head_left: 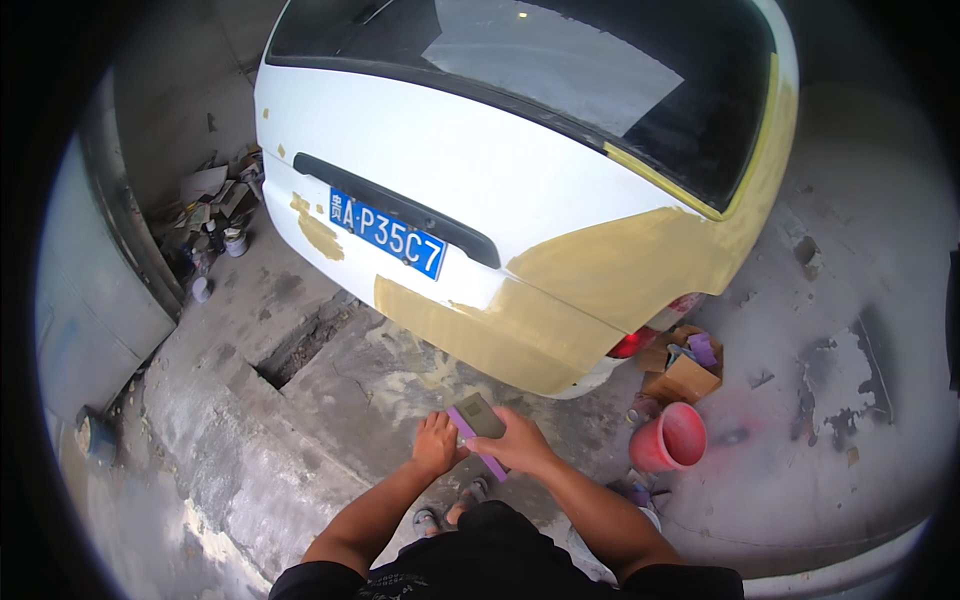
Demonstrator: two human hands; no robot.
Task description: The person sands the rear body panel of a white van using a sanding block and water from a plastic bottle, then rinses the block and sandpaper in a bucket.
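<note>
In front of my body, my right hand (520,444) is wrapped round a dark olive-grey sanding block (480,414). A strip of purple sandpaper (494,466) runs along the block's left side and sticks out past its lower end. My left hand (435,442) is closed against that purple edge, its fingers curled. The exact grip of the left fingertips is partly hidden. Beyond both hands, apart from them, stands the rear of a white car (390,115). Tan-yellow filler patches (600,260) cover its lower right corner and parts of its bumper.
To the right stand a red bucket (668,438) and a cardboard box (690,380) holding purple scraps. A rectangular pit (300,350) opens in the concrete floor. Boxes and cans form a rubbish pile (215,200) by the left wall. My sandalled feet (470,492) are below my hands.
</note>
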